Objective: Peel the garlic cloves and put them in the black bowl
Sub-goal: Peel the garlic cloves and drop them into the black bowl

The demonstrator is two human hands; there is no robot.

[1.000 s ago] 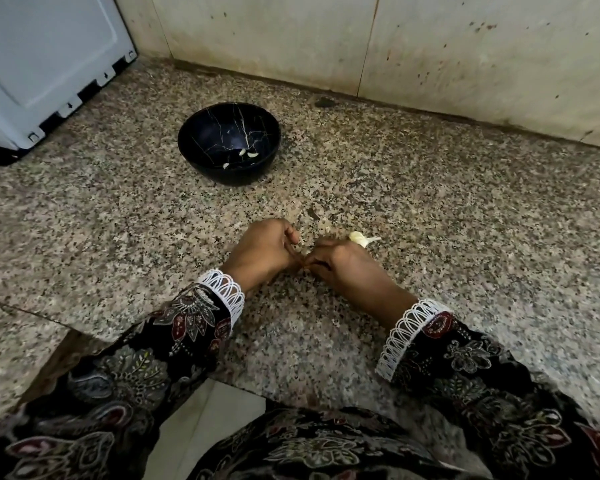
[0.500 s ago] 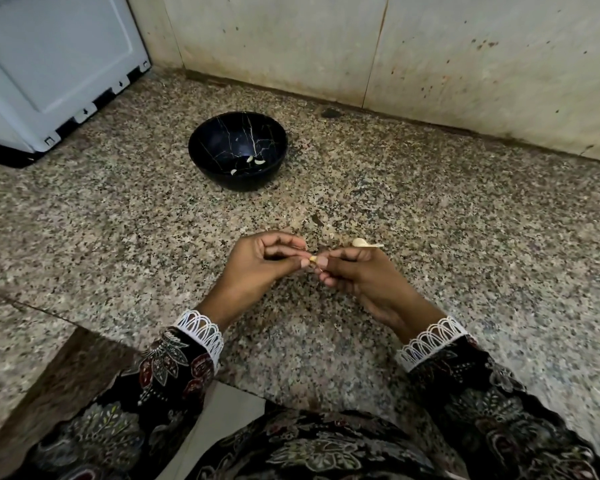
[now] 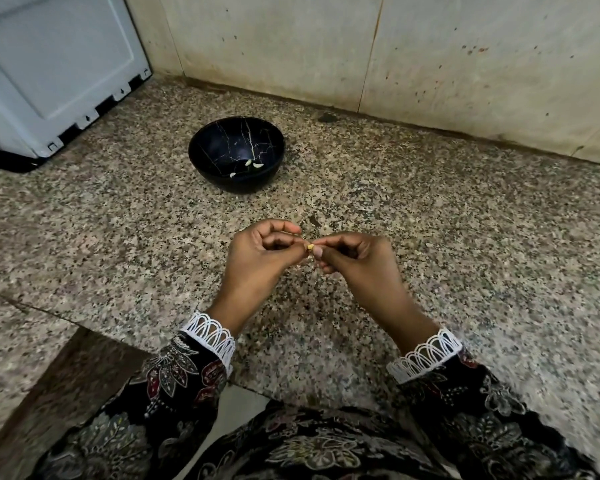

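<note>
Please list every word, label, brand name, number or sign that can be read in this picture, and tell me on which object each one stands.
None: no readable text shows in this view.
white appliance: only small dark marks along its lower edge, no letters legible.
black bowl: pale vein pattern only, no writing.
granite counter and wall tiles: speckles and stains, no signs.
sleeves: floral print, no words.

Both forearms reached forward and converged at centre. The left hand was curled, thumb and forefinger pinched at the tips; the right hand mirrored it — fingers bent inward, thumb nail up. The two pinches met, touching — wrists level, palms facing each other.
</note>
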